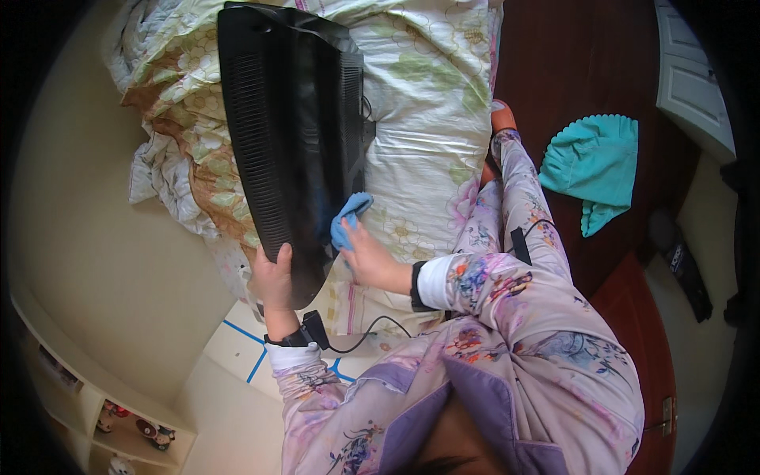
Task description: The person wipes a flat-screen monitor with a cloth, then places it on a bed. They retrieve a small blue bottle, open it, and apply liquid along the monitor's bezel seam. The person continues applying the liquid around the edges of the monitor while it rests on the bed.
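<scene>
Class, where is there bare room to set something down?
Free: floral sheet between black appliance and bed's right edge; dark floor between that edge and white cabinet. Crowded: bunched bedding left of the appliance; its near end, with left hand, right hand and blue cloth.

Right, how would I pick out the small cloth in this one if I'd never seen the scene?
Start at the pale flowered sheet, then the long black vented appliance that the left hand grips. Near its lower right edge, the right hand holds a small crumpled cloth. It is plain blue, unlike the larger teal cloth with a scalloped edge off to the right.
</scene>
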Demonstrator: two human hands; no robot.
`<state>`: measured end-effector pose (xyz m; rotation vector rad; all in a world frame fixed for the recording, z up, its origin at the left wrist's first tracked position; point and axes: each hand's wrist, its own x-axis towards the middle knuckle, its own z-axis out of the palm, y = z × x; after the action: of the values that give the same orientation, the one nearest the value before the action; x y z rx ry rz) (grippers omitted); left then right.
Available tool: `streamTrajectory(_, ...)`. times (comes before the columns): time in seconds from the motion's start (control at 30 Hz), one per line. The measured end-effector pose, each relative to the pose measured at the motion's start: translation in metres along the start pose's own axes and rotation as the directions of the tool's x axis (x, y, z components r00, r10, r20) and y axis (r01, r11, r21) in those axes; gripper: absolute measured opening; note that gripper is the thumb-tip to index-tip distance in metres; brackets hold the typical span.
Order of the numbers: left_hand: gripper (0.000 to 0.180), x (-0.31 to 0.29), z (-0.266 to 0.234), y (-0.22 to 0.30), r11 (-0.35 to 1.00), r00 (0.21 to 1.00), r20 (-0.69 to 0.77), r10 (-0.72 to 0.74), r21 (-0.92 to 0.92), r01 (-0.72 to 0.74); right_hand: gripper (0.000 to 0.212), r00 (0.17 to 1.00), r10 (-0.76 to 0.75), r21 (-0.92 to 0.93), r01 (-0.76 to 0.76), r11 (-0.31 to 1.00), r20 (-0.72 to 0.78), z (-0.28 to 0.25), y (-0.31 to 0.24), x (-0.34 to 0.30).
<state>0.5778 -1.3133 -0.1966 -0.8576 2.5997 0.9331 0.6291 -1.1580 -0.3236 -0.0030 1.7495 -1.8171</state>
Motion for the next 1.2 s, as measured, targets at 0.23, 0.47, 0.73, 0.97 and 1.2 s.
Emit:
streamTrajectory(0.23,0.035,0.0,0.0,0.011,0.993,0.994,0.059,0.09,-0.079,-0.086,0.032,0.998,0.055,-0.289,-0.045,0.956,0.027,-0.105,-0.024,0.025)
streamTrajectory(0.47,0.046,-0.001,-0.003,0.011,0.986,0.986,-0.012,0.165,-0.033,-0.165,0.05,0.977,0.21,-0.351,-0.207,0.913,-0.031,-0.197,-0.089,0.055)
streamTrajectory(0.73,0.051,-0.009,-0.006,0.016,0.991,0.989,-0.063,0.134,0.038,-0.131,0.04,0.993,0.114,-0.591,-0.11,0.799,-0.031,-0.261,-0.151,0.134)
streamTrajectory(0.97,0.052,-0.005,-0.008,0.019,0.996,0.994,-0.055,0.091,0.013,-0.09,0.044,0.996,0.085,-0.708,-0.083,0.702,-0.032,-0.305,-0.157,0.189)
streamTrajectory(1.2,0.055,0.0,-0.011,0.02,0.999,0.999,0.001,0.042,0.003,-0.042,0.037,0.989,0.11,-0.493,-0.145,0.858,-0.1,-0.346,-0.158,0.188)
